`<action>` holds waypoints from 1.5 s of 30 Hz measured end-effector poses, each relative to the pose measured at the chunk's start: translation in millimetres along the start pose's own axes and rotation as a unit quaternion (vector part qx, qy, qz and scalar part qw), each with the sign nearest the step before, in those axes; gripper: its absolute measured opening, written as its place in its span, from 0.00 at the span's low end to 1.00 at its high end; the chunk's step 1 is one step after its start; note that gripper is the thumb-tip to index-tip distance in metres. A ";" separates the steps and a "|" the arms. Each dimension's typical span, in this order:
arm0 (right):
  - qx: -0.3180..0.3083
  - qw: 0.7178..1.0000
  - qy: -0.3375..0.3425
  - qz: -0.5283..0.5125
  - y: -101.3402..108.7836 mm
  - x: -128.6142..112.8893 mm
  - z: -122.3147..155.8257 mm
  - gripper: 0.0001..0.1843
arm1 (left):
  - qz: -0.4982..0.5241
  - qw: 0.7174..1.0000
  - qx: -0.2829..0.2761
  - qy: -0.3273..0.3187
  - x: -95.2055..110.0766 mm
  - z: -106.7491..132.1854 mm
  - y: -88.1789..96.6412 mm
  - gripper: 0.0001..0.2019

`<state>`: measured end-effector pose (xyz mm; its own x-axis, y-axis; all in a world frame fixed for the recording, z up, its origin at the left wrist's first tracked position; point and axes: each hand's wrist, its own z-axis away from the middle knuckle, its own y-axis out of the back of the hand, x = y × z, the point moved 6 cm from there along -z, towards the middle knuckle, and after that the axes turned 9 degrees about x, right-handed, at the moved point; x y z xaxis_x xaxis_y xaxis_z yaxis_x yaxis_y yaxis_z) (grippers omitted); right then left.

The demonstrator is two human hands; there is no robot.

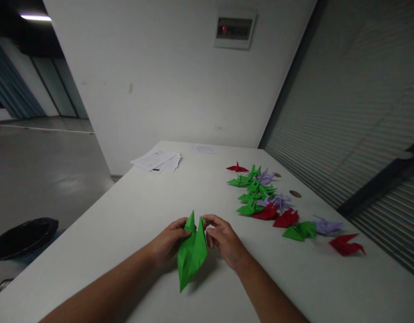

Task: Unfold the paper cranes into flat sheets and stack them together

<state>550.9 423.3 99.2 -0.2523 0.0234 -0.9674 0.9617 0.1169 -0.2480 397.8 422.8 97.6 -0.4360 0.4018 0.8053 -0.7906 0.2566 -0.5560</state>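
Note:
A partly folded green paper shape (191, 255) stands over the white table (132, 215), its long point aimed toward me. My left hand (168, 242) pinches its upper left tip. My right hand (222, 237) pinches the upper right tip with thumb and forefinger. Both hands hover just above the tabletop near the front middle.
To the right lies a row of finished paper cranes (260, 195) in green, red and lilac, ending with a red crane (346, 245). White sheets (158, 161) lie at the far left corner. A black round object (23, 235) rests on the floor left of the table.

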 end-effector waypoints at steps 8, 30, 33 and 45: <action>-0.018 0.996 0.004 0.088 -1.3 -5.4 1.4 0.17 | 0.000 0.999 0.018 0.046 -6.9 1.1 6.0 0.14; 0.165 0.968 -0.085 -0.166 22.2 8.8 -7.9 0.23 | 0.106 0.991 0.071 0.028 14.3 -3.4 18.3 0.14; 0.207 0.957 -0.091 -0.181 25.5 11.9 -6.9 0.25 | 0.134 0.986 0.093 0.023 9.6 -8.1 23.8 0.12; 0.270 0.936 -0.087 -0.211 30.4 27.3 -8.2 0.26 | 0.090 0.986 0.119 -0.077 9.6 -3.5 22.9 0.53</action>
<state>572.4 435.6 65.7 -0.6455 -0.0795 -0.7596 0.7066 -0.4398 -0.5544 377.0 435.6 91.9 -0.6237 0.2781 0.7305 -0.7653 -0.0274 -0.6430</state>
